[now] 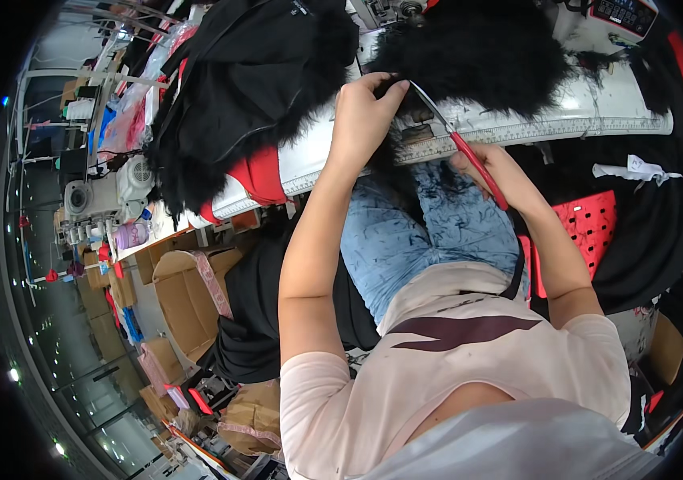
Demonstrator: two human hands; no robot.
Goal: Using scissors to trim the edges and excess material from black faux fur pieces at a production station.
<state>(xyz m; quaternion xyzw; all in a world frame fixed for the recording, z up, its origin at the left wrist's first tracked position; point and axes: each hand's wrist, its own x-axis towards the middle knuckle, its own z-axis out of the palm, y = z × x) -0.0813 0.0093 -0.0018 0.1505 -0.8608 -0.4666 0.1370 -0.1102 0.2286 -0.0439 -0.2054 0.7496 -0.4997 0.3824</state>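
Note:
My right hand (494,174) grips a pair of red-handled scissors (474,168). Their metal blades point up and left, with the tips close to the fingers of my left hand (368,114). Between its thumb and forefinger that hand pinches a small piece of black material, mostly hidden by the fingers. Right of the left hand, black fluffy trim (473,60) lies on the white table (605,96). A black garment (245,90) with feathery edges and a small label is spread on the left.
A measuring scale (533,133) runs along the table's front edge. Red fabric (263,174) drapes over that edge. Sewing machine parts (377,12) and a control box (623,18) stand at the back. Lower down are a cardboard box (182,300) and a red perforated plastic piece (584,234).

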